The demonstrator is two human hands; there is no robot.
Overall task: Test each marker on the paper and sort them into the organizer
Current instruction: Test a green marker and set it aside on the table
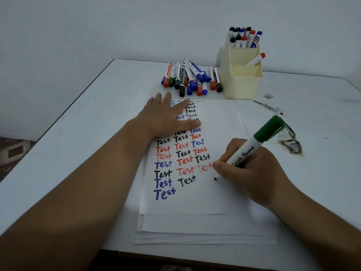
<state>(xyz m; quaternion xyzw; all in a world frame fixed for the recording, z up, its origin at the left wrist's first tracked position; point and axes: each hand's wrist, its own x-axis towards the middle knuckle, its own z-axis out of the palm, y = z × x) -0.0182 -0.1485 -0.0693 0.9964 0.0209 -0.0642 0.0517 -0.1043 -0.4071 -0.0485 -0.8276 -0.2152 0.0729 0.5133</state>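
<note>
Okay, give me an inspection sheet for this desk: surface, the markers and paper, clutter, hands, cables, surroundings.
Surface: white table, dark stains at right.
Job's things: paper stack, top sheet full of "Test" words; loose markers lying piled behind it; cream organizer holding upright markers in its back compartment, one red-capped marker in a lower one.
Clutter: small scrap near organizer.
Hands: left hand flat on paper; right hand grips green marker, tip on paper.
Cables: nothing seen.
Surroundings: plain wall.

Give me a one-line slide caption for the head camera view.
Right hand writes with a green marker while the left hand steadies the paper, beside the organizer.
</note>
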